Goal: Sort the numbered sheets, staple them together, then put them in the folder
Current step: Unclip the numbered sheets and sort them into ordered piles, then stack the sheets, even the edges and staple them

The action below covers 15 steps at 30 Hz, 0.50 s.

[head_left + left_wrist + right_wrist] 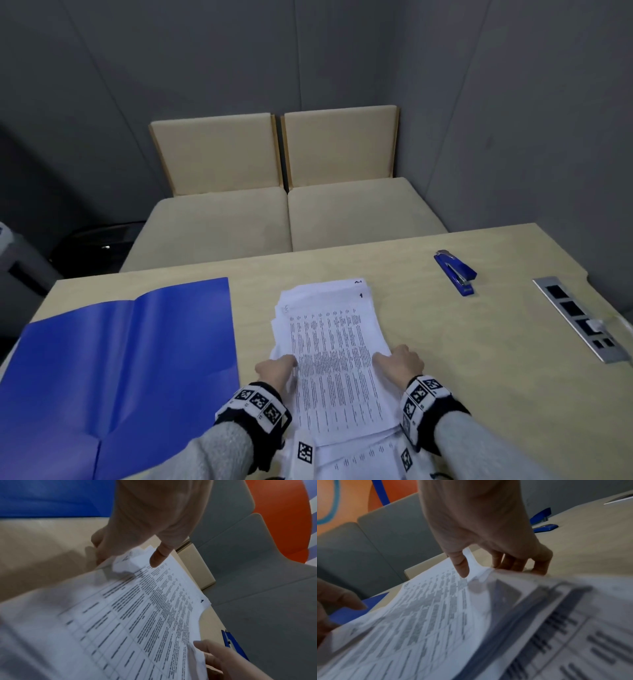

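Gripping the sheets (334, 356) at both side edges, hands left (275, 368) and right (402, 365); open folder (126, 356) left, stapler (455, 272) far right on the table (496, 359).

Stack of sheets (334, 346) lies mid-table, edges uneven, printed columns on top, handwritten "1" at the far right corner. Left hand (276, 370) grips the stack's left edge, right hand (401, 365) its right edge. Open blue folder (120, 363) lies flat to the left. Blue stapler (456, 272) sits far right, well apart from the stack. Socket strip (579, 318) is set into the table (462, 342) at its right edge. Two beige seats (284, 212) stand beyond.
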Motion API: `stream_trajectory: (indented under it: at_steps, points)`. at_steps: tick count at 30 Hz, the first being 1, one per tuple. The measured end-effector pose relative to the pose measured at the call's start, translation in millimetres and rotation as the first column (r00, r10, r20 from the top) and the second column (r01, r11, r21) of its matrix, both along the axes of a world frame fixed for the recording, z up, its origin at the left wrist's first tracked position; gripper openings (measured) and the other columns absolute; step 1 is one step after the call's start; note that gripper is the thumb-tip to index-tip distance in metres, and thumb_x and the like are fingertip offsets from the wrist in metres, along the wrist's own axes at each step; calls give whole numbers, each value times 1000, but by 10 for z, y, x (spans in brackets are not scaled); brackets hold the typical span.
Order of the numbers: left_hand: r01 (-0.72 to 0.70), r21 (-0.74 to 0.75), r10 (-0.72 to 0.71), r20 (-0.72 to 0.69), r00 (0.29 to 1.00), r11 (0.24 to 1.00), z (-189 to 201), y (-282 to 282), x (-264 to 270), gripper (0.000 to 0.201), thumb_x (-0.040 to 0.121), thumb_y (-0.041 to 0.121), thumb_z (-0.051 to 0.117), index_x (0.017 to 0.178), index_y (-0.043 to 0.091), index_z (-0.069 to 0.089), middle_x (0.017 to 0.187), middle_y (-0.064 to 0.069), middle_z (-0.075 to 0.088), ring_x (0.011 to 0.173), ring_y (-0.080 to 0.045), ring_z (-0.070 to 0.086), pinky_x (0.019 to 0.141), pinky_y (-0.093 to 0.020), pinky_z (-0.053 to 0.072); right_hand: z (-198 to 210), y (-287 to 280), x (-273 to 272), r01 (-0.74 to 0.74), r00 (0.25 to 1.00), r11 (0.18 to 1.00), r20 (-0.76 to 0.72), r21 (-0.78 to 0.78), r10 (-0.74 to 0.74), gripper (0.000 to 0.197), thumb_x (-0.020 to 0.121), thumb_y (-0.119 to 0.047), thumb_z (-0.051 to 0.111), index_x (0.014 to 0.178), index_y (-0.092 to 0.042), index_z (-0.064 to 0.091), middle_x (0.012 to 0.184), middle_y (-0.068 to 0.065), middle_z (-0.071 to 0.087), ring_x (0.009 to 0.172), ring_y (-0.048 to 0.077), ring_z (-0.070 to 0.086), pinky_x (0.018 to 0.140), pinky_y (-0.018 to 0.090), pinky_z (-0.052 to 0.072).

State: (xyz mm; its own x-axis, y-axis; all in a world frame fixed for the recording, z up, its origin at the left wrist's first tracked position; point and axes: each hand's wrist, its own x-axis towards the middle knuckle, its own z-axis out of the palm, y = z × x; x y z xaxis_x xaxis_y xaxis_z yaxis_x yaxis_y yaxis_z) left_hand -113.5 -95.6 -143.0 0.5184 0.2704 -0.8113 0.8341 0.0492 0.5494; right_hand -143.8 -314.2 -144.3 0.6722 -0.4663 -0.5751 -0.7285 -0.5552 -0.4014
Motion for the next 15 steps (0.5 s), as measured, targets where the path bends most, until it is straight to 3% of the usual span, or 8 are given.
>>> stream_trajectory:
  at_steps: [4,7,9,10,12,15]
  points:
    - [9,71,-12,42,999,997,-48,51,36,68,80,2,61,137,-9,25,128,-20,42,112,-36,47,91,-40,44,-5,106,43,76,994,997,-82,-15,-77,63,83,-39,55,131,-4,37,138,18,28,128,35,33,105,40,35]
    - [76,56,-79,62,995,996,-63,32,69,48,82,-2,56,126,-12,39,102,-16,49,90,-31,48,78,-36,41,-12,131,100,203,979,969,-28,141,-201,64,85,-26,59,134,3,29,137,20,37,120,35,46,93,35,42]
    - [99,21,-100,54,993,995,3,4,93,47,83,0,54,127,-8,41,92,-13,49,81,-28,48,74,-36,42,-24,143,129,236,971,947,-27,218,-236,61,86,-17,57,134,5,26,133,20,44,118,34,49,87,33,41]
    - [160,72,-162,34,986,985,46,-9,78,50,84,7,53,130,-4,40,98,-15,51,83,-28,48,77,-36,44,-45,158,133,225,974,944,-16,240,-227,54,87,-13,55,131,4,29,129,19,47,116,34,49,86,32,39]
    - [339,302,-339,-55,939,891,42,-8,81,54,85,20,50,135,6,35,125,-17,41,98,-31,46,91,-35,42,-40,203,131,171,984,940,5,294,-181,37,85,-2,50,121,0,41,116,16,52,106,30,51,84,28,39]
    - [399,434,-424,-44,905,808,50,-15,89,47,87,20,47,130,9,33,137,-16,23,120,-34,32,104,-39,31,-40,248,135,174,974,885,55,433,-218,48,82,11,49,128,-1,46,120,16,58,111,32,55,94,37,45]
